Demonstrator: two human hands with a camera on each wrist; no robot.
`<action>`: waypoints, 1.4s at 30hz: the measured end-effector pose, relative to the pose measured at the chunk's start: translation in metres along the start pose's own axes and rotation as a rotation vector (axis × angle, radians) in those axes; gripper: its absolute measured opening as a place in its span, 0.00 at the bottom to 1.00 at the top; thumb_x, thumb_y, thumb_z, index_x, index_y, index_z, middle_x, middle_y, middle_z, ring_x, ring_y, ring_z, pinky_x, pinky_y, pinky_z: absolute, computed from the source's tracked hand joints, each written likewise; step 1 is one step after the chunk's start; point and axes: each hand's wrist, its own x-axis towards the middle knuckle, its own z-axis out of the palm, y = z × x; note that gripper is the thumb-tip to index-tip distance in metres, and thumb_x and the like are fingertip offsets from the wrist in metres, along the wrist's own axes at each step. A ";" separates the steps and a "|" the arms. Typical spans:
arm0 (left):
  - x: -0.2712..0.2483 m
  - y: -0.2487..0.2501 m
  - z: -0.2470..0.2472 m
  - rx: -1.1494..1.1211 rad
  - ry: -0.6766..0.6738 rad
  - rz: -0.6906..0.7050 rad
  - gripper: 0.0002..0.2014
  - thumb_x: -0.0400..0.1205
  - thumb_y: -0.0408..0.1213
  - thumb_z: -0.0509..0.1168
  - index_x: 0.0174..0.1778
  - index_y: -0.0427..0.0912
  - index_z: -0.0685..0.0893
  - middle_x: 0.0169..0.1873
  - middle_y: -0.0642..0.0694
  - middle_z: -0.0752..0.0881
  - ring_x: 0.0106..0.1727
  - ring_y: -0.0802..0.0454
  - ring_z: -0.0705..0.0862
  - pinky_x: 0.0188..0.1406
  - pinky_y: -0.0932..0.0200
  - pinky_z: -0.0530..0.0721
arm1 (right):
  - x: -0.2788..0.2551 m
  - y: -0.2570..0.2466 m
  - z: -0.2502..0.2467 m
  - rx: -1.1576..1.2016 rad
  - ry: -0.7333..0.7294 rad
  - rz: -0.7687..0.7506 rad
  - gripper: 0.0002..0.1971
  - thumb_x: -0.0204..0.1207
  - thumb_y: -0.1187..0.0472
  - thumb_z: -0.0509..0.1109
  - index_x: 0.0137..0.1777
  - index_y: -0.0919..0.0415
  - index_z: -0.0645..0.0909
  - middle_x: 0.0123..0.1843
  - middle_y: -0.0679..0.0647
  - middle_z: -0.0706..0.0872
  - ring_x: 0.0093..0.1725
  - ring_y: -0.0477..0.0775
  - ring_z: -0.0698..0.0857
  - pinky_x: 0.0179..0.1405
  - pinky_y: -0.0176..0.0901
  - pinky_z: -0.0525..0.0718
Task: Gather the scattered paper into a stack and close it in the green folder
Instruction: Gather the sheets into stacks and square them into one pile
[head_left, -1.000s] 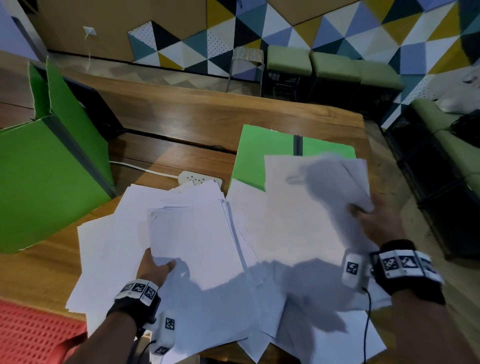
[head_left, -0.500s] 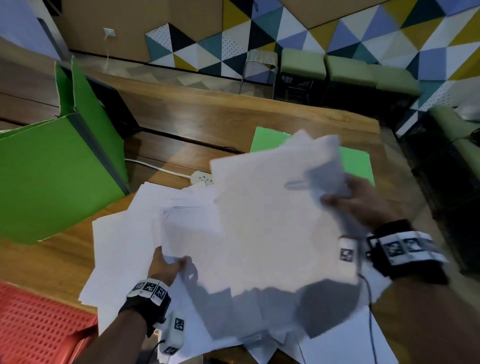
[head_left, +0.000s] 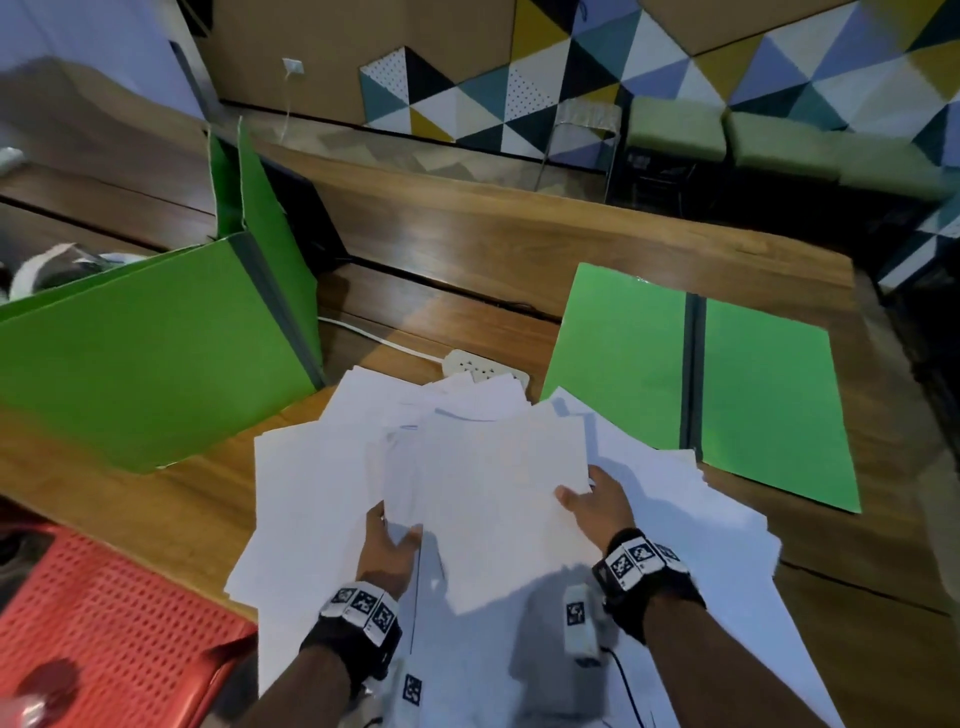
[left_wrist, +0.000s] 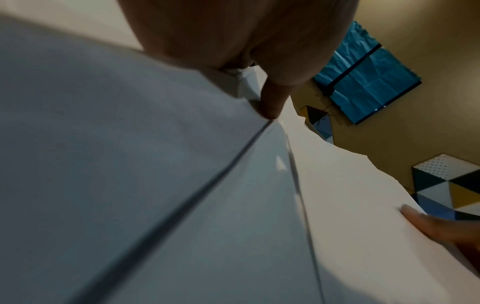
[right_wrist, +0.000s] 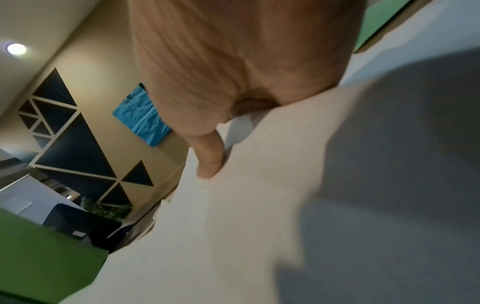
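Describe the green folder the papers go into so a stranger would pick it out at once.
Start at the wooden table and go to its far right corner. The green folder lies open and flat there, just beyond the scattered paper. Unlike the green box standing on the left, it is flat, with a dark spine down its middle.

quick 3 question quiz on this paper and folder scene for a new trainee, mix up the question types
1. True or false: the flat green card folder on the wooden table lies open with no sheets inside its far half.
2. Which hands hold the lifted bundle of white paper sheets? A) left hand only B) right hand only C) both hands
3. Fill in: the white power strip lies just beyond the paper pile, between the upright green card box and the ____.

Key
1. True: it lies spread open, only its near corner overlapped by loose sheets.
2. C: the left hand and right hand each have a grip on a side edge.
3. green folder
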 end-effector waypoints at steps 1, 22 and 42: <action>0.001 -0.001 -0.001 0.003 -0.010 -0.003 0.29 0.82 0.28 0.65 0.78 0.36 0.62 0.72 0.37 0.73 0.71 0.40 0.73 0.68 0.55 0.69 | 0.001 0.002 0.004 0.061 0.037 -0.004 0.23 0.77 0.59 0.71 0.71 0.61 0.75 0.69 0.59 0.80 0.62 0.57 0.81 0.60 0.46 0.77; 0.001 -0.006 -0.005 -0.223 -0.063 -0.147 0.18 0.86 0.36 0.58 0.72 0.46 0.69 0.66 0.44 0.78 0.63 0.44 0.77 0.71 0.43 0.73 | -0.048 0.012 0.023 -0.030 0.045 -0.086 0.30 0.80 0.68 0.60 0.81 0.54 0.61 0.78 0.60 0.72 0.69 0.59 0.78 0.67 0.44 0.72; 0.052 0.033 -0.006 -0.117 -0.019 0.009 0.32 0.85 0.40 0.61 0.82 0.50 0.52 0.64 0.39 0.76 0.64 0.40 0.78 0.67 0.48 0.72 | -0.037 -0.032 0.021 -0.309 -0.223 -0.132 0.39 0.74 0.71 0.60 0.84 0.60 0.47 0.84 0.57 0.54 0.83 0.57 0.57 0.81 0.44 0.58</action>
